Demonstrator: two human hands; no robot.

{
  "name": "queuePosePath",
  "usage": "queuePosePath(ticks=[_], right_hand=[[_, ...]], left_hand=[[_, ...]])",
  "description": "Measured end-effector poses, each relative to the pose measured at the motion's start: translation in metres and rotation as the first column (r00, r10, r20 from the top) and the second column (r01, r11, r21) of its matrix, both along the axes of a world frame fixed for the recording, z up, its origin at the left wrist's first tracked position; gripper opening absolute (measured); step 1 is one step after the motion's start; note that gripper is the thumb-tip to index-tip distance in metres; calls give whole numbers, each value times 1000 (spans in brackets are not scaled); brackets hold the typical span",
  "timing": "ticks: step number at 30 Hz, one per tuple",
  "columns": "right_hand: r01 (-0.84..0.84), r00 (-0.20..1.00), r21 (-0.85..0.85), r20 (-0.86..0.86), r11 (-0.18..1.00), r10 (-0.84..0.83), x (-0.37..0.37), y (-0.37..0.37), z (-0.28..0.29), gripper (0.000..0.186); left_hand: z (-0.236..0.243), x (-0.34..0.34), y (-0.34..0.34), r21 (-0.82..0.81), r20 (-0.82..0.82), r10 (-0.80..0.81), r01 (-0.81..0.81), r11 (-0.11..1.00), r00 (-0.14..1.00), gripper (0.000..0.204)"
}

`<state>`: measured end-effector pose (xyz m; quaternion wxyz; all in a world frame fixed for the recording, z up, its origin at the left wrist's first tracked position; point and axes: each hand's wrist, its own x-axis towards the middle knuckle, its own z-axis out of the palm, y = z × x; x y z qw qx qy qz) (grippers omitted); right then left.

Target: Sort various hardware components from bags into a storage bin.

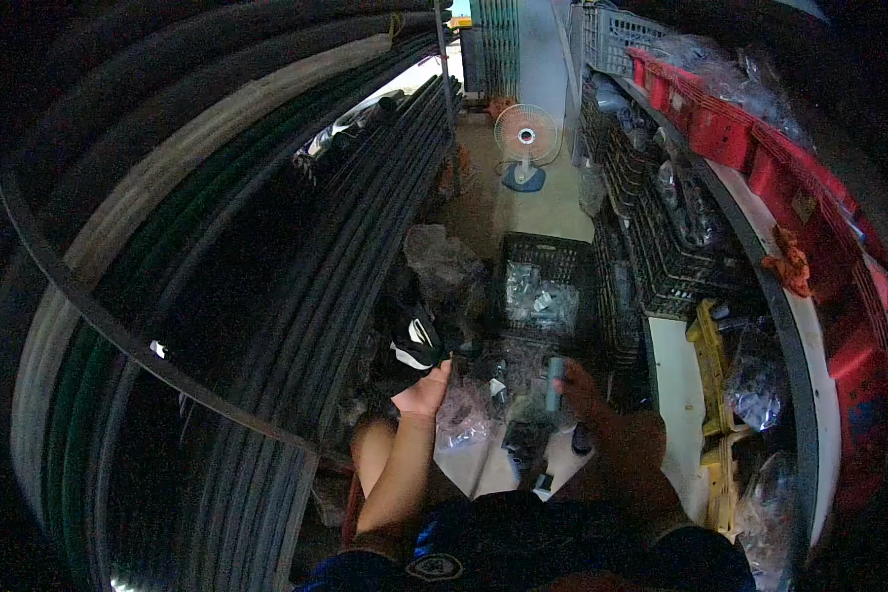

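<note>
My left hand (424, 392) is closed around the lower edge of a black-and-white object (417, 345); its kind is too dark to make out. In my right hand (586, 391), a short grey tube (555, 384) stands roughly upright, gripped from its right side. Between and below the hands lie clear plastic bags (464, 419), some with small parts in them. A dark bundle (526, 442) rests on the floor close to my body, and a small dark round piece (582, 439) is under my right hand.
Ahead stands a black crate (545, 259) with clear bags inside. Beyond it is a fan (526, 138). Long dark pipes (365, 227) fill a rack on the left. Stacked black crates (676, 247), a yellow crate (712, 370) and red bins (720, 133) line the right.
</note>
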<state>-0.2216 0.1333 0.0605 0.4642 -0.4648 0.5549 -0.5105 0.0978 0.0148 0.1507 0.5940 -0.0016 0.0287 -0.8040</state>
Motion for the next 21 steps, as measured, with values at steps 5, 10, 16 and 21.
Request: queuePosePath(ticks=[5,10,16,21], right_hand=[[157,985,-27,77,987,-155,3,27,26,63],[15,998,-131,64,991,-6,44,10,33,43],[-40,980,-242,179,969,85,67,0,19,33],[-67,997,-169,-52,983,59,67,0,6,35]], left_hand=[[-20,-2,34,-71,115,-119,128,989,986,49],[-75,-23,36,87,380,-266,252,964,886,41],[-119,-42,35,165,663,-391,384,908,639,38],[-105,-66,43,-238,971,212,458,856,108,43]])
